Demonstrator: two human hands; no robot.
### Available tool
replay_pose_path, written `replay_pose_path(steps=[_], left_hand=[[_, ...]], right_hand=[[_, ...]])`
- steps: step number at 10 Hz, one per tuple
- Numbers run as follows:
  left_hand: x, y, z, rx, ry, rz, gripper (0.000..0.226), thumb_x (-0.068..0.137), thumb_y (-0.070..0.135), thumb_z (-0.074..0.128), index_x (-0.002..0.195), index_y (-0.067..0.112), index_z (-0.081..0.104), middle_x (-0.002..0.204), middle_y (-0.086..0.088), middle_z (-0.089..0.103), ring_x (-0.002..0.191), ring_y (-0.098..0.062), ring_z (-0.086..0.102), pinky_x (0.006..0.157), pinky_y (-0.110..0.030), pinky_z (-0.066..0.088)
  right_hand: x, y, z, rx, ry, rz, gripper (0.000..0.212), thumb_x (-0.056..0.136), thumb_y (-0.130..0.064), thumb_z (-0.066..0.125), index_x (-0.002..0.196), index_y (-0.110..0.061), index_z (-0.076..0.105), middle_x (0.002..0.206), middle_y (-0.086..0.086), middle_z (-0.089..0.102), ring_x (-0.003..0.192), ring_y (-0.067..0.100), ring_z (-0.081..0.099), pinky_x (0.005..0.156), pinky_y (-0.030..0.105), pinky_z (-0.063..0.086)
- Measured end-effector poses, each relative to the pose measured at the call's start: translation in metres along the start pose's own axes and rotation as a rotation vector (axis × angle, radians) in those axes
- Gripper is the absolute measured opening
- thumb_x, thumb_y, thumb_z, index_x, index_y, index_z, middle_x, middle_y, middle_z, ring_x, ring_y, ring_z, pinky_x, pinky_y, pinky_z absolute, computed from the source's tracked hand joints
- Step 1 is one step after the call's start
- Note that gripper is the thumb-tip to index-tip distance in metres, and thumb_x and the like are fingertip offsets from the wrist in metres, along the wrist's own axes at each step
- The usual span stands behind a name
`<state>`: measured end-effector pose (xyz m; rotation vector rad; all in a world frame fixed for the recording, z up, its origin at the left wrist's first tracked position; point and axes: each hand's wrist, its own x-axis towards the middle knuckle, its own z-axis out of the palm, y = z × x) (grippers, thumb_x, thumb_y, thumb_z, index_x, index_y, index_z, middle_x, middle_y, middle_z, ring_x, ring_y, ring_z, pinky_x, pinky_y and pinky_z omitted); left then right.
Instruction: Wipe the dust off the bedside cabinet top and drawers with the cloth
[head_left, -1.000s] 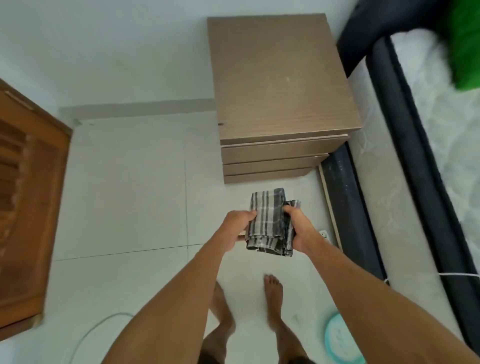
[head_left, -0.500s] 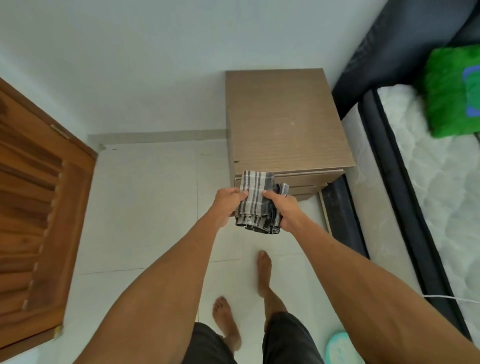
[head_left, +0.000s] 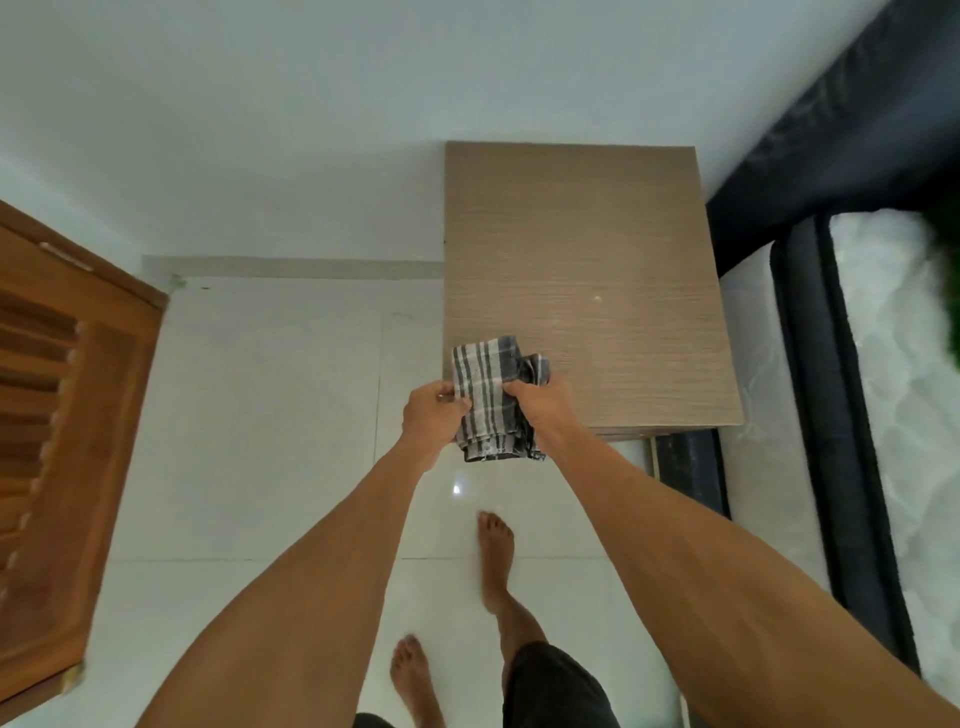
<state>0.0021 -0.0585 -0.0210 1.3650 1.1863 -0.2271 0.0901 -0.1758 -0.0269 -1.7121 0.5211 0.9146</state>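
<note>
The bedside cabinet (head_left: 582, 270) is light brown wood grain and stands against the white wall, seen from above; only its top shows and its drawer fronts are almost hidden below the front edge. A folded grey-and-white checked cloth (head_left: 491, 400) is held in front of the cabinet's front left corner. My left hand (head_left: 431, 410) grips the cloth's left side and my right hand (head_left: 540, 405) grips its right side. The cloth hangs in the air, overlapping the cabinet's corner in view.
A bed with a dark frame (head_left: 826, 364) and white mattress (head_left: 904, 374) runs along the cabinet's right side. A wooden louvred door (head_left: 57, 426) is at the left. My bare feet (head_left: 496, 551) stand on white floor tiles.
I have stepped closer to the cabinet, which now looks larger and nearer below me. Both hands keep their hold on the cloth, now over the cabinet's front left corner.
</note>
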Motion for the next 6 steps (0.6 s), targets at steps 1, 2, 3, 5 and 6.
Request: replay_pose_path(steps=[1, 2, 3, 5, 6], left_hand=[[0.022, 0.008, 0.01, 0.015, 0.053, 0.003, 0.017, 0.083, 0.007, 0.065, 0.091, 0.022, 0.067, 0.093, -0.004, 0.072, 0.087, -0.024, 0.071, 0.076, -0.045, 0.06], [0.034, 0.013, 0.015, 0.026, 0.077, 0.001, 0.018, 0.085, 0.005, 0.064, 0.096, 0.019, 0.067, 0.092, -0.002, 0.071, 0.086, -0.024, 0.071, 0.074, -0.041, 0.061], [0.046, 0.015, 0.016, 0.024, 0.09, -0.011, 0.02, 0.081, 0.005, 0.067, 0.085, 0.024, 0.065, 0.087, 0.0, 0.071, 0.086, -0.024, 0.07, 0.078, -0.045, 0.06], [0.053, 0.014, 0.011, 0.007, 0.028, -0.048, 0.035, 0.082, 0.006, 0.066, 0.113, 0.02, 0.063, 0.098, -0.003, 0.072, 0.091, -0.023, 0.07, 0.085, -0.044, 0.058], [0.031, 0.008, 0.0, 0.031, 0.021, -0.008, 0.042, 0.084, 0.011, 0.066, 0.124, 0.02, 0.056, 0.109, -0.003, 0.067, 0.095, -0.02, 0.066, 0.084, -0.037, 0.057]], right_hand=[[0.027, -0.011, 0.005, -0.059, 0.017, 0.001, 0.031, 0.073, -0.017, 0.074, 0.101, -0.016, 0.064, 0.097, 0.011, 0.073, 0.088, 0.03, 0.071, 0.079, 0.052, 0.061], [0.046, -0.011, 0.013, -0.126, 0.026, 0.014, 0.028, 0.072, -0.022, 0.074, 0.098, -0.019, 0.064, 0.099, 0.009, 0.072, 0.089, 0.029, 0.069, 0.081, 0.049, 0.06], [0.053, -0.01, 0.018, -0.198, 0.047, -0.008, 0.04, 0.068, -0.024, 0.071, 0.107, -0.018, 0.065, 0.098, 0.007, 0.071, 0.089, 0.029, 0.069, 0.081, 0.049, 0.06], [0.041, -0.017, 0.015, -0.232, 0.054, -0.034, 0.027, 0.082, -0.011, 0.07, 0.108, -0.014, 0.063, 0.099, 0.006, 0.07, 0.093, 0.027, 0.068, 0.08, 0.043, 0.06], [0.022, -0.016, -0.001, -0.212, 0.055, -0.031, 0.031, 0.087, -0.011, 0.067, 0.118, -0.012, 0.062, 0.102, 0.004, 0.068, 0.095, 0.024, 0.067, 0.069, 0.032, 0.056]])
